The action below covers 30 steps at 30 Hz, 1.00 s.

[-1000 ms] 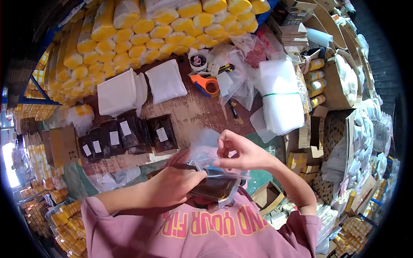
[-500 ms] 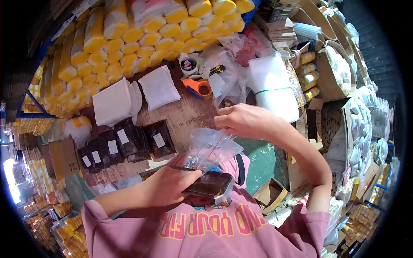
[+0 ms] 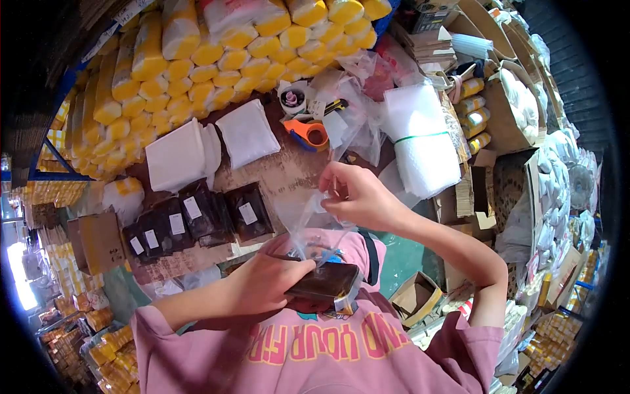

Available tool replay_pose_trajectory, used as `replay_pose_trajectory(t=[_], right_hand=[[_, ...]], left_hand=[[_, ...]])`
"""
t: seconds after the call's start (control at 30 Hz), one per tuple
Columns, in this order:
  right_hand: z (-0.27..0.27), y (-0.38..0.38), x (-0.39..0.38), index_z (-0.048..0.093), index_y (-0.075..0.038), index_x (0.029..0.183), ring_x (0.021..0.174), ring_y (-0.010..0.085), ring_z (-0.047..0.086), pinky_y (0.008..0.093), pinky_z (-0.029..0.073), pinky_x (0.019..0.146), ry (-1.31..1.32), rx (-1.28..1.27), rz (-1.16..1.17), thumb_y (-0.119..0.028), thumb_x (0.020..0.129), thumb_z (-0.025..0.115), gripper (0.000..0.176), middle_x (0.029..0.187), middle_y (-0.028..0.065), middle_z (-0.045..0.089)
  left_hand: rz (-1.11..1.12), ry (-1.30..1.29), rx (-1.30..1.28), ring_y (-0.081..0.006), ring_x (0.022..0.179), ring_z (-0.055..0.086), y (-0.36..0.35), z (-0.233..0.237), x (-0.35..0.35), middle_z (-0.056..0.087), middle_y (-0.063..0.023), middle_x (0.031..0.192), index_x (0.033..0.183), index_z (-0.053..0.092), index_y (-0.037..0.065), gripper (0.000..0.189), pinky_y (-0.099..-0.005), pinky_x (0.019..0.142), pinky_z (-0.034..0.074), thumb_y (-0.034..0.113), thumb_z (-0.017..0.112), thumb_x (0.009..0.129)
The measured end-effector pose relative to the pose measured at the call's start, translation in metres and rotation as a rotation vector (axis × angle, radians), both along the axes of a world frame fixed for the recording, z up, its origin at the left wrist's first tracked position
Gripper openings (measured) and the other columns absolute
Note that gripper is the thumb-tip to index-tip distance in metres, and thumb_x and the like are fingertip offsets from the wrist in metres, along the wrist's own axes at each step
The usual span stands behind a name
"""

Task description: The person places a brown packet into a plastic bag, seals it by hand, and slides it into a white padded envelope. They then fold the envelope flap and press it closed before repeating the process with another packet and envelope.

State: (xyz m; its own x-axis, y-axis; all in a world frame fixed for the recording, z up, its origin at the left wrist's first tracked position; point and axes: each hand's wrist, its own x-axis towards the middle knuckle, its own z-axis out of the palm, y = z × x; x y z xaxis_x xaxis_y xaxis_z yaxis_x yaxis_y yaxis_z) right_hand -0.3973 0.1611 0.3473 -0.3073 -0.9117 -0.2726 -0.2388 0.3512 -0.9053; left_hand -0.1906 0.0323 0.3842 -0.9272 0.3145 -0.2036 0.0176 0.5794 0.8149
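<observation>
My left hand (image 3: 266, 281) grips a dark brown rectangular pack (image 3: 328, 281) in clear plastic, held close against my shirt. Its thumb lies on top of the pack, and its other fingers are hidden. From the pack a clear plastic bag end (image 3: 303, 226) stretches upward. At the upper end of that plastic, the fingers of my right hand (image 3: 361, 197) are pinched together. On the table beyond, several dark packs with white labels (image 3: 248, 213) lie in a row to the left.
Folded white sheets (image 3: 248, 134), an orange tape dispenser (image 3: 308, 134) and a roll of bubble wrap (image 3: 425, 144) lie on the worn table (image 3: 252, 174). Yellow-ended rolls (image 3: 233, 60) are stacked behind it. An open cardboard box (image 3: 417, 295) stands at lower right.
My right hand has turned and risen a little, and the bag end is drawn up narrower than before. My left hand keeps its hold on the pack.
</observation>
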Motion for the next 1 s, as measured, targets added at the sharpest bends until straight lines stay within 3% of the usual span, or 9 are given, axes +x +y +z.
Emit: replay_pose_trajectory(t=[0.13,0.2,0.4,0.5,0.53,0.77,0.87,0.97,1.0], right_hand=[[0.022,0.005,0.01,0.053,0.002,0.093,0.058,0.0123,0.045,0.0307,0.039,0.054,-0.036,-0.001,0.041,-0.001,0.078,0.063,0.018,0.063,0.0052,0.049],[0.03,0.007,0.015,0.053,0.002,0.093,0.057,0.0126,0.045,0.0307,0.039,0.054,-0.026,0.014,0.037,-0.001,0.079,0.062,0.017,0.062,0.0055,0.047],[0.028,0.01,0.023,0.054,0.001,0.092,0.055,0.0181,0.046,0.0341,0.04,0.053,-0.028,-0.012,0.023,0.001,0.078,0.063,0.017,0.061,0.0095,0.048],[0.021,0.008,0.012,0.055,0.001,0.092,0.055,0.0182,0.047,0.0343,0.04,0.054,0.05,-0.069,0.103,0.0,0.076,0.066,0.019,0.061,0.0088,0.047],[0.027,0.006,0.005,0.057,0.003,0.089,0.058,0.0302,0.056,0.0373,0.045,0.056,0.043,-0.069,0.124,0.001,0.07,0.063,0.02,0.065,0.0163,0.055],[0.045,-0.013,-0.053,0.063,0.002,0.085,0.068,0.0259,0.061,0.0354,0.049,0.063,0.241,0.11,0.362,-0.002,0.066,0.067,0.019,0.07,0.0122,0.061],[0.032,-0.019,-0.062,0.062,0.002,0.082,0.072,0.0335,0.062,0.0399,0.049,0.064,0.289,0.107,0.447,-0.002,0.066,0.066,0.017,0.073,0.0165,0.062],[0.025,-0.022,-0.042,0.058,0.003,0.078,0.068,0.0324,0.061,0.0378,0.048,0.063,0.449,0.068,0.33,0.002,0.069,0.062,0.011,0.07,0.0161,0.061],[0.026,-0.021,-0.032,0.056,0.004,0.079,0.072,0.039,0.06,0.0414,0.048,0.065,0.452,0.025,0.287,0.004,0.069,0.056,0.01,0.074,0.0198,0.061]], left_hand=[[0.065,-0.059,-0.042,-0.0391,0.102,0.057,0.002,0.001,0.0,0.06,-0.0247,0.104,0.127,0.049,0.0,0.058,-0.0446,0.088,0.045,0.009,0.067,0.072],[0.076,0.006,-0.072,-0.043,0.118,0.047,0.004,-0.015,0.005,0.057,-0.0252,0.112,0.132,0.046,-0.001,0.064,-0.0474,0.105,0.033,0.013,0.068,0.074],[-0.062,0.119,-0.074,-0.0357,0.114,0.056,0.0,-0.022,-0.002,0.059,-0.0227,0.12,0.134,0.052,0.006,0.06,-0.0438,0.097,0.044,0.014,0.068,0.077],[-0.046,0.061,0.022,-0.0349,0.106,0.061,0.0,-0.022,-0.006,0.064,-0.0193,0.111,0.13,0.054,0.007,0.056,-0.0437,0.098,0.044,0.013,0.068,0.077],[-0.053,0.054,0.03,-0.0346,0.103,0.062,0.0,-0.02,-0.006,0.065,-0.0191,0.107,0.128,0.056,0.007,0.053,-0.0434,0.098,0.044,0.013,0.068,0.077],[-0.091,0.185,0.039,-0.0325,0.093,0.065,0.006,-0.02,-0.01,0.067,-0.0171,0.093,0.118,0.059,0.007,0.042,-0.0411,0.099,0.043,0.012,0.068,0.078],[-0.119,0.036,0.05,-0.0342,0.102,0.06,0.005,-0.013,-0.01,0.065,-0.0164,0.101,0.118,0.06,0.007,0.043,-0.0426,0.103,0.039,0.011,0.068,0.076],[-0.108,0.149,0.056,-0.0391,0.115,0.053,0.007,-0.026,-0.006,0.058,-0.0196,0.121,0.116,0.062,0.003,0.044,-0.0458,0.1,0.041,0.012,0.068,0.074],[-0.076,0.097,0.066,-0.0386,0.116,0.052,0.007,-0.022,-0.006,0.059,-0.02,0.119,0.117,0.061,0.003,0.044,-0.0458,0.1,0.041,0.013,0.068,0.075]])
